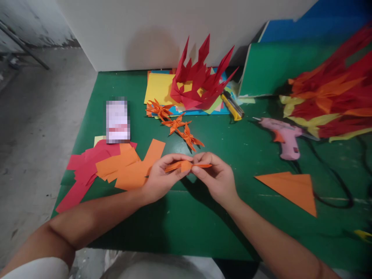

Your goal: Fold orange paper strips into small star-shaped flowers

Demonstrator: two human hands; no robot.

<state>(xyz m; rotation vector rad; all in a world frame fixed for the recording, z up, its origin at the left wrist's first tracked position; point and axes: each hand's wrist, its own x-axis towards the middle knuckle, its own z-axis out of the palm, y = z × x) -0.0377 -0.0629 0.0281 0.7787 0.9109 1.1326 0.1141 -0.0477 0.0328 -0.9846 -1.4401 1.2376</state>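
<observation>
Between my two hands is a small folded piece of orange paper (186,166), held over the near middle of the green table. My left hand (166,172) pinches its left part between thumb and fingers. On the other side, my right hand (215,174) grips the right end, where a thin folded point sticks out. Just beyond my fingers lie several finished orange paper flowers (189,136) in a slanting row. Loose orange paper strips (128,166) lie close to my left wrist, beside red paper strips (87,162).
A red folded-paper piece (200,87) stands on stacked coloured sheets (158,88) at the back, near a yellow cutter (234,107). At right are a pink glue gun (286,137) with a black cord, an orange sheet (293,190) and a large red paper bundle (334,97). A phone (117,122) lies left.
</observation>
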